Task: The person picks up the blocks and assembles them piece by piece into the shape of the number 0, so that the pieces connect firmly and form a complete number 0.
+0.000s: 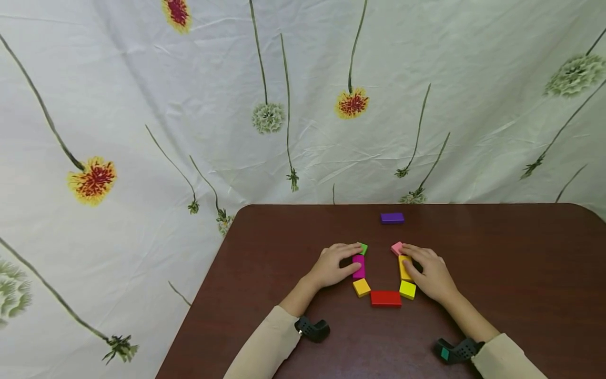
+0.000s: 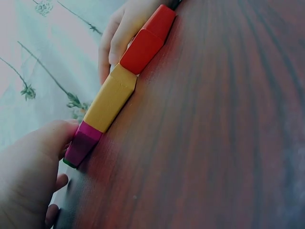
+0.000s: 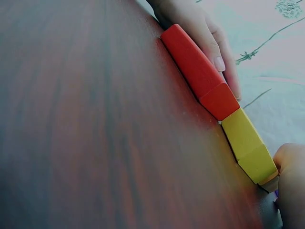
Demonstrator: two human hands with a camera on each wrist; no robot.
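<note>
Small coloured blocks lie in a U-shaped curve on the table in the head view. My left hand [image 1: 333, 266] rests at its left arm, thumb on the magenta block [image 1: 359, 273] and fingertips at the green block [image 1: 364, 249]. On the opposite arm, my right hand [image 1: 432, 271] touches the pink block [image 1: 396, 248] with its fingertips, its thumb against an orange block [image 1: 404, 274]. Between the two arms run an amber block [image 1: 362, 287], a red block [image 1: 385, 299] and a yellow block [image 1: 407, 290]. Fingers partly cover the green and pink blocks.
A purple block [image 1: 392, 218] lies apart near the far edge of the dark brown table [image 1: 521, 273]. Behind the table hangs a white cloth [image 1: 213, 79] printed with flowers. Each wrist wears a black strap.
</note>
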